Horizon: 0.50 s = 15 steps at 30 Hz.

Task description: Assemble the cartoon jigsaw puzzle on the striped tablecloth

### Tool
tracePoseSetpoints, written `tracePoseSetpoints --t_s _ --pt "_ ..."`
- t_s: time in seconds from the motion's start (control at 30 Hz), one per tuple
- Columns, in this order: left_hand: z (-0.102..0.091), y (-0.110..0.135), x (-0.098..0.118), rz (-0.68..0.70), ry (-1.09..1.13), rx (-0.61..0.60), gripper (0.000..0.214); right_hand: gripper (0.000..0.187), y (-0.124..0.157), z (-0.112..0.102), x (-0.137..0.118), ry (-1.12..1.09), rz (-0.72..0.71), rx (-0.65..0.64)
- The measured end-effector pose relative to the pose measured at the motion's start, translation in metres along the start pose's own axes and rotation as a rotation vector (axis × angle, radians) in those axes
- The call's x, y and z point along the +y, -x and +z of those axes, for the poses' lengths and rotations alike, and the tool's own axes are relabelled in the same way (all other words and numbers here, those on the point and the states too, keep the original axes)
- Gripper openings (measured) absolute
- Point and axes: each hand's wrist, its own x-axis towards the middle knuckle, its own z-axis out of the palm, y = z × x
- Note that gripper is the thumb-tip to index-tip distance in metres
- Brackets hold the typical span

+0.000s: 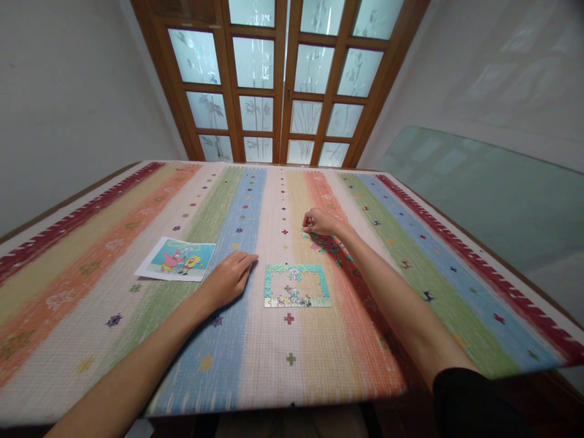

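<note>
A partly assembled jigsaw puzzle [297,285] with a turquoise border lies on the striped tablecloth [137,340] in front of me. My left hand [229,277] rests flat on the cloth just left of it, fingers stretched out and empty. My right hand [319,222] reaches farther out, fingers curled down in a pinch over a pile of loose puzzle pieces [326,243] beyond and right of the puzzle. What the fingers hold is too small to make out. A cartoon reference picture [177,259] lies to the left of my left hand.
The table's near edge runs along the bottom of the view. A sheet of glass [493,194] leans at the table's right side. Wooden doors with frosted panes [283,79] stand behind the far edge, between white walls.
</note>
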Motion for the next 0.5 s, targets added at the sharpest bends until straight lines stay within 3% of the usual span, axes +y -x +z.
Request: tracePoseSetpoints --t_s 0.5 --pt "-0.0013 -0.0002 -0.0001 0.033 -0.004 -0.017 0.027 0.007 -0.0002 0.0064 -0.0017 -0.097 0.060 0.028"
